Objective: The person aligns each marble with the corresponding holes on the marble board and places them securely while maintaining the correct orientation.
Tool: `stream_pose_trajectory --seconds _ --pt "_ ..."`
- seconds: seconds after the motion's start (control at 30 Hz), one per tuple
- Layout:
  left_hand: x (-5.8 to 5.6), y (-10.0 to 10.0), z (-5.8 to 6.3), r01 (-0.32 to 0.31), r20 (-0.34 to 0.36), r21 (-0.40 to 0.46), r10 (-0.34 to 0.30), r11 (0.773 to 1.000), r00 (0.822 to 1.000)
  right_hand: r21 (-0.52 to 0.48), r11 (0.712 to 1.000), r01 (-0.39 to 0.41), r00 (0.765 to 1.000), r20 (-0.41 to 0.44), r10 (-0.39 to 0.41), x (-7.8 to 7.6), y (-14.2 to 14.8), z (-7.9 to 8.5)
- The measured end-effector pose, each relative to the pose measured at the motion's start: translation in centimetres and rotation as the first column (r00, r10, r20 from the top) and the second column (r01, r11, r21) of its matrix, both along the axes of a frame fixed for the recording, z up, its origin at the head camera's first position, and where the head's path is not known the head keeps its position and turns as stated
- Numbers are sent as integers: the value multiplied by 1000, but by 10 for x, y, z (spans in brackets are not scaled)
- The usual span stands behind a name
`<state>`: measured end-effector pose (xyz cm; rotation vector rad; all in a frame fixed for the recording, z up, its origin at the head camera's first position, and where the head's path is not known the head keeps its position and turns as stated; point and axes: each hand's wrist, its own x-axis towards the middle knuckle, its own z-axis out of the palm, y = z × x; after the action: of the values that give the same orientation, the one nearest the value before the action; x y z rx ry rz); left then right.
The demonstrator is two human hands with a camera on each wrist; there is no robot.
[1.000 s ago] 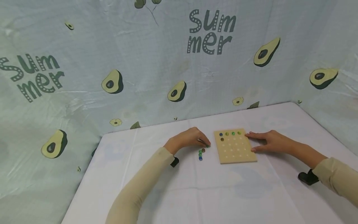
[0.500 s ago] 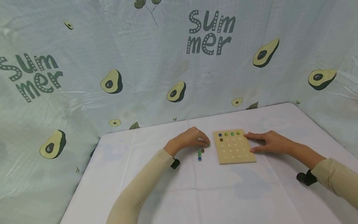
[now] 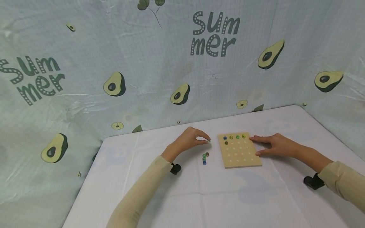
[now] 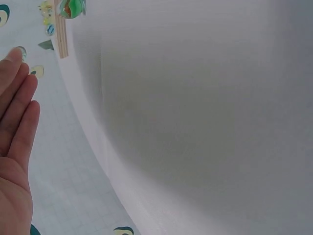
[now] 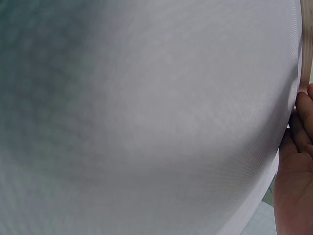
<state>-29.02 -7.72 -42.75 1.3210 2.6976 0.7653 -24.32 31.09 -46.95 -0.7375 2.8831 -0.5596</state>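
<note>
My left hand point(image 3: 189, 138) pinches a clear glass marble point(image 3: 209, 141) between thumb and fingertips, just left of the wooden board point(image 3: 242, 158). In the left wrist view the marble point(image 4: 22, 52) shows at the thumb tip. Along the board's back row sit a blue marble point(image 3: 225, 138), a green marble point(image 3: 237, 137) and two yellowish ones; a brown marble point(image 3: 226, 143) starts the second row. The other hollows in the board hold nothing. My right hand point(image 3: 278, 145) touches the board's right edge with extended fingers and thumb.
Several loose marbles lie on the white-covered table point(image 3: 182, 202) left of the board: a brown marble point(image 3: 207, 154), green ones and a blue marble point(image 3: 204, 162). An avocado-print cloth point(image 3: 148, 79) hangs behind the table.
My left hand has risen from near the tabletop and shifted slightly back and left, with the marble at its fingertips. The right hand stays at the board.
</note>
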Motion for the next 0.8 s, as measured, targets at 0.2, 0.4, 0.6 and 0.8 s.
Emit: stream_pose_trajectory --seconds 0.2,0.4,0.6,0.8 --pt "3 -6 -3 -37 -20 24 38 999 999 -2 1000 15 1000 15 -15 1 -2 1" --pt "6 -7 0 -7 -73 65 12 998 997 3 1000 12 1000 0 -12 0 0 2" --pt "7 -7 1 -10 -81 93 17 996 997 0 1000 12 1000 14 -12 0 0 2" --pt "8 -8 0 -13 -84 118 23 993 996 1 1000 7 1000 6 -7 1 0 2"
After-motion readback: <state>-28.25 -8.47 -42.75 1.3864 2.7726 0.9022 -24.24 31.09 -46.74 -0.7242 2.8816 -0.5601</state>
